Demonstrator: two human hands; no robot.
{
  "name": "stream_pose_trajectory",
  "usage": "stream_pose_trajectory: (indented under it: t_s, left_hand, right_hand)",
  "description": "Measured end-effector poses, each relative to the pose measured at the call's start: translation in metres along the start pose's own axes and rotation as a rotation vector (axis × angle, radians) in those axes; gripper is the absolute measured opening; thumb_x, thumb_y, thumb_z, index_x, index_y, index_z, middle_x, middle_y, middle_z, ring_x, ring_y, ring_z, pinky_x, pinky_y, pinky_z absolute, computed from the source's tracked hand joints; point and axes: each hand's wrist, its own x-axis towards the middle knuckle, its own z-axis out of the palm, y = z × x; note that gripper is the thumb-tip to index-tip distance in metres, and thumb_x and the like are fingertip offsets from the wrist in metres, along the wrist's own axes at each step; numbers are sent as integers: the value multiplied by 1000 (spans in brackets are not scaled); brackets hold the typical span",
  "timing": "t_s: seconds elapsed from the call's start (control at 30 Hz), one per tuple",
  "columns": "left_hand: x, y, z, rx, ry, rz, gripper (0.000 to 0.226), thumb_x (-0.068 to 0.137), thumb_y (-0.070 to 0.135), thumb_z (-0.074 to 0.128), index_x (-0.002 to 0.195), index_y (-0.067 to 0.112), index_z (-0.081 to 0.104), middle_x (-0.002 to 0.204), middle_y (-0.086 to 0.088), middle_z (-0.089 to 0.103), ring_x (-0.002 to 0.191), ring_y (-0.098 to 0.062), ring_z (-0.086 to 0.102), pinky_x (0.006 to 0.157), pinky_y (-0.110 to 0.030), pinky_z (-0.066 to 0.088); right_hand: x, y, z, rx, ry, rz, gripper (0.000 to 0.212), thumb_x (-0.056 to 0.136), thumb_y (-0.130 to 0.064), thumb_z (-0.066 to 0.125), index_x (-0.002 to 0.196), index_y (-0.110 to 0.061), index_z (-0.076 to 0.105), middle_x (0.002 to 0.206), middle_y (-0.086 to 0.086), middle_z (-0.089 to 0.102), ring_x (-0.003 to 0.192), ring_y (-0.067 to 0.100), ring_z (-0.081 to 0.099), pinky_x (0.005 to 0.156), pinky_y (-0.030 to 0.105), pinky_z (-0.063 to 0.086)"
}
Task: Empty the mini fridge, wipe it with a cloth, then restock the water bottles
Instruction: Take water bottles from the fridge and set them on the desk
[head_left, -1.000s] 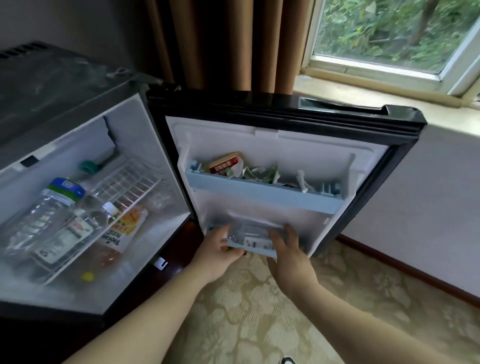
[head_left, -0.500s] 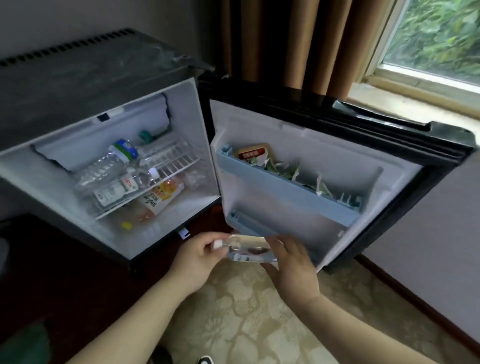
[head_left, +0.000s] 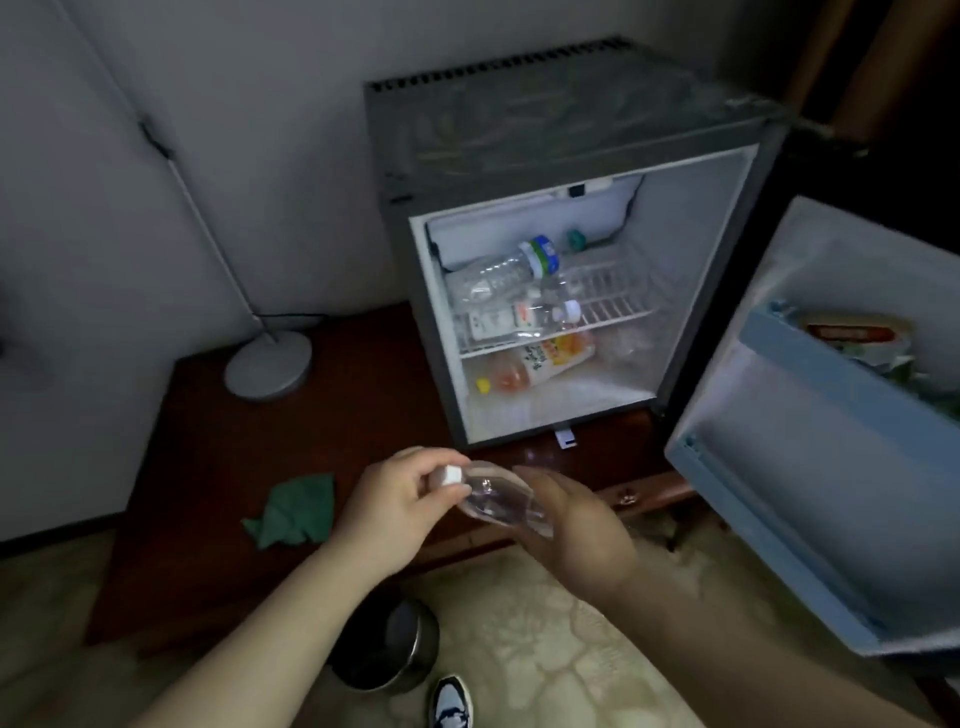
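The mini fridge (head_left: 571, 130) stands open at the bench's back right, with two clear water bottles (head_left: 498, 275) lying on their sides inside. A small clear bottle (head_left: 498, 496) with a white cap is held level over the front edge by the left hand (head_left: 395, 504) and right hand (head_left: 576, 525). A crumpled green cloth (head_left: 293, 512) lies near the front edge.

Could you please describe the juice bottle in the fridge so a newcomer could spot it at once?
Find the open mini fridge on the dark wooden cabinet. Below its wire shelf, the juice bottle lies on its side on the fridge floor. Unlike the clear water bottles above, it is orange with a yellow cap.
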Motion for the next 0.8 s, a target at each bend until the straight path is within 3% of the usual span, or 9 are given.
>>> stream_pose_trajectory:
  t_s: [0.2,0.3,0.47,0.63,0.8]
  left_hand:
    - [1,-57,-71,158,-8,-35,27,85,27,79,112,30,75,107,20,68,98,4,64,87,-20,52]
    - [12,-87,-99,211,-41,-60,27,86,31,77,113,34,73,110,19,68,97,4,64,83,-15,50]
    - [37,-129,-127,331,-92,-70,29,87,37,74,115,39,70,113,19,69,100,0,62,86,-25,51]
    - [66,-160,-132,385,-169,-83,32,88,39,70,120,36,69,119,14,68,105,-7,62,92,-33,51]
    - [76,-182,-124,374,-179,-83,37,91,38,68,128,35,66,131,13,65,117,-7,60,99,-26,46]
  right_hand:
    - [57,-53,74,186,-200,32,57,79,-41,76,133,-36,56,119,-16,64,105,0,60,81,15,45]
    - [83,-66,115,281,-246,82,57,80,-37,79,132,-41,56,119,-19,64,106,-4,61,85,19,50]
    - [124,-78,171,295,-281,163,52,77,-34,79,123,-41,57,107,-16,69,97,2,66,84,33,55]
    - [150,-74,217,311,-322,221,58,74,-31,82,122,-44,51,103,-17,72,95,1,68,84,36,57]
    - [154,-68,246,316,-343,290,62,73,-40,82,125,-45,49,104,-18,72,96,0,68,86,36,57]
